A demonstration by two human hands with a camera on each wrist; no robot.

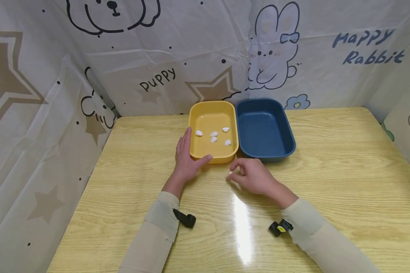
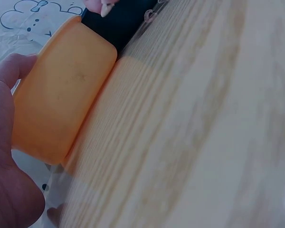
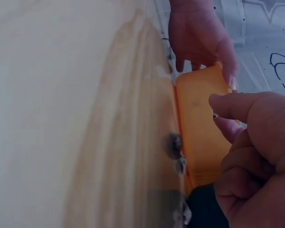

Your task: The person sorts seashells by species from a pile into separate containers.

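My left hand (image 1: 188, 161) rests at the near left corner of a yellow plastic tray (image 1: 213, 160). Its thumb lies on the front rim and its fairly straight fingers lie along the left side. Several small white shell-like pieces (image 1: 214, 139) are spread over the tray's floor. Just in front of the trays, my right hand (image 1: 254, 176) pinches a small whitish piece (image 1: 230, 173) between thumb and forefinger. In the left wrist view that piece (image 2: 106, 9) looks pale and pointed; the fingers mostly cover it. The right wrist view shows the other fingers of my right hand (image 3: 261, 142) curled in.
Right beside the yellow tray stands a dark blue tray (image 1: 266, 132), with nothing visible inside. Both stand at the back of a wood-grain table (image 1: 140, 182), against a printed cloth (image 1: 130, 60). Small blurred round shapes (image 3: 173, 145) appear near the tray's base in the right wrist view.
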